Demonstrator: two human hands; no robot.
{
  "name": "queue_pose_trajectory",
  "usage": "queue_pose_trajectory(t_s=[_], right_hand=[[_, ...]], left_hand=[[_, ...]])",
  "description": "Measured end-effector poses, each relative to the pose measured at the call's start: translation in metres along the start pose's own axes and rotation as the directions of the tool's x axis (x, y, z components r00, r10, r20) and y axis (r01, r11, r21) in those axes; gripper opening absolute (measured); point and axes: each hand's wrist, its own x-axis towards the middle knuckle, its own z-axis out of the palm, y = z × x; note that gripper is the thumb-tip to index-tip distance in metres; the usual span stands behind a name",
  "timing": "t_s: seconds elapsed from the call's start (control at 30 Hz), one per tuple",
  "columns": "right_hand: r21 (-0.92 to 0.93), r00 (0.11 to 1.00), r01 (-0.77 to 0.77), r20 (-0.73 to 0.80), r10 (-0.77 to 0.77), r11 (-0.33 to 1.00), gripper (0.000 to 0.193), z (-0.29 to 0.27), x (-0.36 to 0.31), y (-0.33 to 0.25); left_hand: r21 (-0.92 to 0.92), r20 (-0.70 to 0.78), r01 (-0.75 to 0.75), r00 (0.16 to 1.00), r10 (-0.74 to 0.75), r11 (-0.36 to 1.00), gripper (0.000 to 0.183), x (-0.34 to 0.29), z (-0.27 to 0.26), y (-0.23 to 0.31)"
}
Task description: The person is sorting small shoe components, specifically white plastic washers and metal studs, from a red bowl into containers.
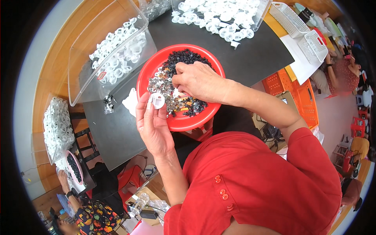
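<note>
Between the thumb and fingers of my left hand (150, 125) is a round white plastic part (158, 100), held over the near left rim of a red tray (180, 125). My right hand (197, 80) reaches over the middle of that tray with its fingers bent together and pointing down. Whatever its fingertips pinch, if anything, is hidden beneath them. Small black pieces (188, 56) are heaped at the far side of the tray, with more at the near right. Shiny metal pieces (158, 84) lie in the middle and left of it.
A clear plastic bin (88, 80) of white parts stands left of the tray. More white parts (223, 15) are piled at the table's far side. White baskets (313, 45) and an orange crate (309, 102) are at the right. Another person (94, 217) sits at the lower left.
</note>
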Motion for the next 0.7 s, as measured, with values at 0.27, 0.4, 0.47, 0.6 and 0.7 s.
queue_pose_trajectory(t_s=[0.27, 0.4, 0.47, 0.6, 0.7], right_hand=[[0.11, 0.999, -0.049, 0.013, 0.048, 0.993, 0.01, -0.003, -0.002, 0.002], [0.478, 0.998, -0.06, 0.007, 0.064, 0.876, 0.011, -0.018, -0.001, 0.003], [0.675, 0.981, -0.195, 0.136, 0.14, 0.712, 0.012, -0.023, -0.001, -0.001], [0.889, 0.965, -0.243, 0.179, 0.193, 0.388, 0.012, -0.025, -0.004, -0.007], [0.881, 0.988, -0.08, 0.008, 0.155, 0.466, 0.012, -0.021, -0.007, -0.013]], left_hand=[[0.105, 0.001, -0.021, 1.0, 0.021, 0.994, 0.022, -0.001, 0.002, -0.003], [0.344, 0.022, -0.064, 0.998, 0.06, 0.937, 0.014, -0.004, 0.007, -0.008], [0.383, 0.033, -0.06, 0.998, 0.051, 0.922, 0.013, -0.003, 0.008, -0.009], [0.404, 0.055, -0.005, 0.998, -0.019, 0.915, 0.011, -0.004, 0.014, -0.01], [0.284, 0.063, 0.092, 0.991, -0.114, 0.955, 0.013, -0.004, 0.018, -0.007]])
